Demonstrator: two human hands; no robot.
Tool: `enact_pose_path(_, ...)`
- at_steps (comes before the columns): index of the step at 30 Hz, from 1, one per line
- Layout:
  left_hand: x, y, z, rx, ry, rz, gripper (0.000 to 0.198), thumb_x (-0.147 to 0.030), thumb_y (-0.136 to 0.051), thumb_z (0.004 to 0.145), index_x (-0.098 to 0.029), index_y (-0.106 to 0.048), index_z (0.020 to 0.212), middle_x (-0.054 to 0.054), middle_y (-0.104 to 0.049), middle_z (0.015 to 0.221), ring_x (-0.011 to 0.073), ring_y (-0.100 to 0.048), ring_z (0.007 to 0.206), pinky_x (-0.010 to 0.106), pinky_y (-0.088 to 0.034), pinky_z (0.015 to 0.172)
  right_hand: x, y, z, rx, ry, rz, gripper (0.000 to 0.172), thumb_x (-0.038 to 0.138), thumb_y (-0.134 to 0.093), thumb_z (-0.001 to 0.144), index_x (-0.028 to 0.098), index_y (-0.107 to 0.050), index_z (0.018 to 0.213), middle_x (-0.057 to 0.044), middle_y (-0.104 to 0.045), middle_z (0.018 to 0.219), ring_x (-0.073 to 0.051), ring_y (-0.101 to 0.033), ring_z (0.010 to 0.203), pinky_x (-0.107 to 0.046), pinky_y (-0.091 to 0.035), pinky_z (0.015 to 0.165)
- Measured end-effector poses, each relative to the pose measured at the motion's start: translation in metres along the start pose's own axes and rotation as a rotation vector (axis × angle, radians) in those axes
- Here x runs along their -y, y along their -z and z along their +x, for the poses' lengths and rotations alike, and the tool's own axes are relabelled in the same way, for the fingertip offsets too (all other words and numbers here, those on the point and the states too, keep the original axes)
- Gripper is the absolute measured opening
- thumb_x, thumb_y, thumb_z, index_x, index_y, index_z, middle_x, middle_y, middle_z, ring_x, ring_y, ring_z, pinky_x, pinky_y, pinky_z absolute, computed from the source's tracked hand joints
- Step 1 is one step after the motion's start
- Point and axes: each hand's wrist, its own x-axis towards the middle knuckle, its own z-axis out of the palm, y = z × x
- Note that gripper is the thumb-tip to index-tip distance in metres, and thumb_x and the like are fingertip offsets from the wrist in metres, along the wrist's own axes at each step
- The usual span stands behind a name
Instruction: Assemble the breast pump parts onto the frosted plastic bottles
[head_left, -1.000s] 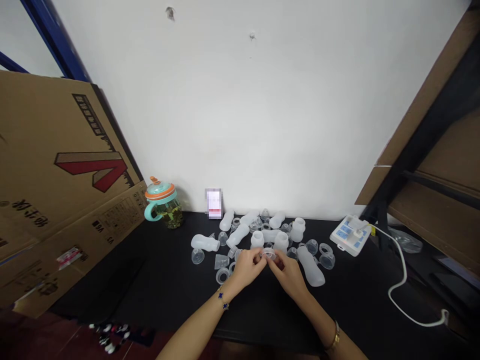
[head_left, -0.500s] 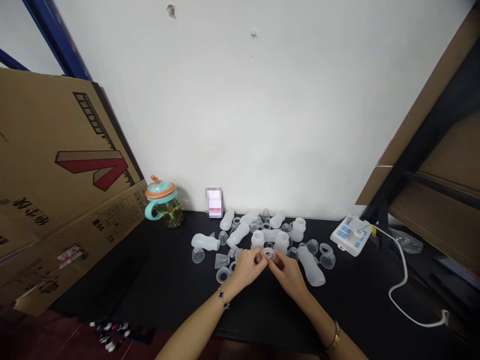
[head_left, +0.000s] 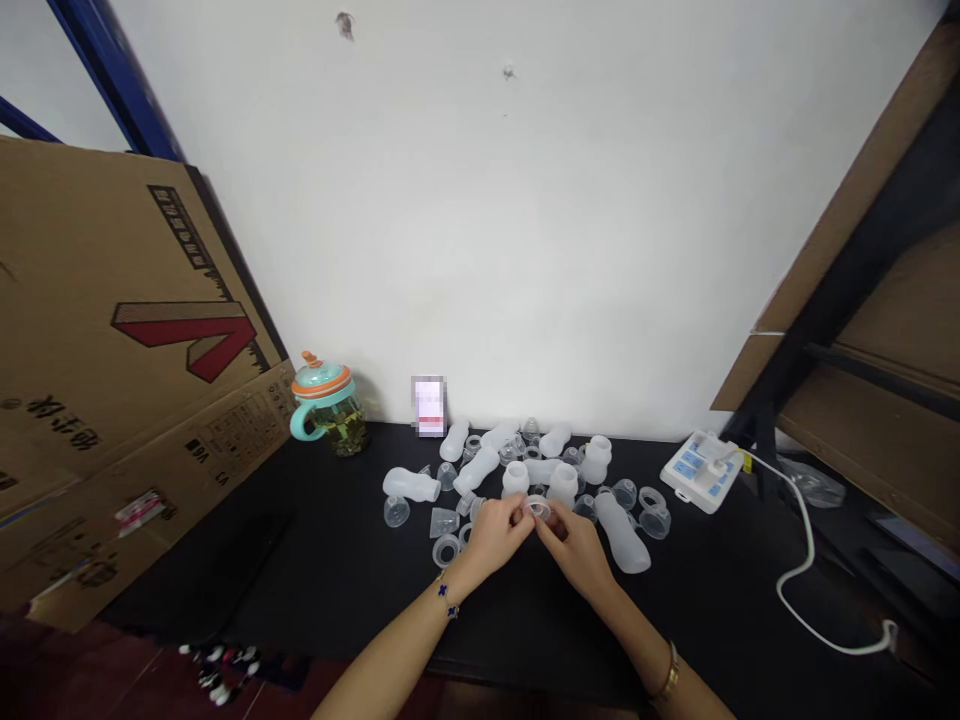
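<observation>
Between my two hands is a clear plastic ring (head_left: 537, 507), the collar kind that fits a baby bottle. My left hand (head_left: 495, 530) pinches its left side, and my right hand (head_left: 574, 545) pinches the right side. Just beyond the fingers stand two frosted white baby bottles, one left (head_left: 515, 476) and one right (head_left: 562, 483). Another bottle (head_left: 624, 535) lies on its side by my right hand. Left of my left hand lie a loose ring (head_left: 445, 550) and a clear cap (head_left: 444, 522). The fingers partly cover the held ring.
More bottles (head_left: 411, 484), caps (head_left: 396, 511) and rings spread over the black table (head_left: 337, 570). A teal-lidded glass teapot (head_left: 330, 405) stands at the left near a cardboard box (head_left: 90, 300). To the right sits a white power strip (head_left: 703, 470) with a cable (head_left: 810, 540). A phone-like screen (head_left: 430, 405) leans on the wall.
</observation>
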Motion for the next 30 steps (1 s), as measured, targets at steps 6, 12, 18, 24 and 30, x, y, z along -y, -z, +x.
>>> enact_pose_path(6, -0.0006, -0.0005, -0.0006, -0.02, 0.008, 0.02, 0.024, -0.026, -0.054, 0.087, -0.018, -0.053, 0.065, -0.004, -0.051, 0.054, 0.0104, -0.045, 0.05, 0.023, -0.026, 0.053, -0.0016, -0.0022, 0.0, -0.046, -0.034, 0.047, 0.036, 0.052, -0.052, 0.093, 0.022, -0.063, 0.109, -0.002, -0.07, 0.085, -0.015, -0.06, 0.056, -0.026, -0.044, 0.053)
enact_pose_path(12, -0.0026, -0.0002, -0.0028, -0.052, -0.004, 0.042, 0.024, -0.031, -0.052, 0.091, -0.019, -0.057, 0.071, -0.003, -0.054, 0.056, 0.011, -0.047, 0.051, 0.023, -0.028, 0.054, -0.0021, 0.0, 0.0007, -0.008, -0.042, 0.037, 0.037, 0.055, -0.048, 0.095, 0.022, -0.065, 0.099, -0.002, -0.07, 0.082, -0.016, -0.06, 0.057, -0.026, -0.042, 0.054)
enact_pose_path(18, -0.0044, 0.0024, -0.0025, -0.049, -0.006, -0.012, 0.02, -0.034, -0.052, 0.094, -0.02, -0.063, 0.085, -0.004, -0.057, 0.059, 0.0122, -0.052, 0.053, 0.023, -0.032, 0.055, -0.0019, -0.0008, -0.0001, -0.009, -0.03, 0.024, 0.037, 0.055, -0.049, 0.096, 0.022, -0.067, 0.097, -0.001, -0.069, 0.075, -0.016, -0.058, 0.056, -0.026, -0.041, 0.054)
enact_pose_path(24, -0.0055, 0.0033, -0.0021, 0.001, -0.023, 0.022, 0.021, -0.029, -0.052, 0.092, -0.019, -0.059, 0.074, -0.003, -0.054, 0.056, 0.0115, -0.049, 0.05, 0.023, -0.028, 0.052, -0.002, -0.0007, 0.0003, -0.021, -0.044, 0.053, 0.037, 0.055, -0.048, 0.096, 0.022, -0.065, 0.1, -0.001, -0.07, 0.079, -0.015, -0.06, 0.055, -0.026, -0.043, 0.053)
enact_pose_path(30, -0.0018, 0.0021, -0.0005, -0.002, -0.03, -0.014, 0.021, -0.026, -0.052, 0.09, -0.019, -0.056, 0.07, -0.004, -0.054, 0.057, 0.0108, -0.049, 0.052, 0.022, -0.028, 0.053, -0.0024, -0.0002, 0.0001, -0.007, -0.027, 0.03, 0.029, 0.048, -0.052, 0.095, 0.023, -0.065, 0.103, -0.001, -0.072, 0.083, -0.015, -0.06, 0.056, -0.026, -0.043, 0.054)
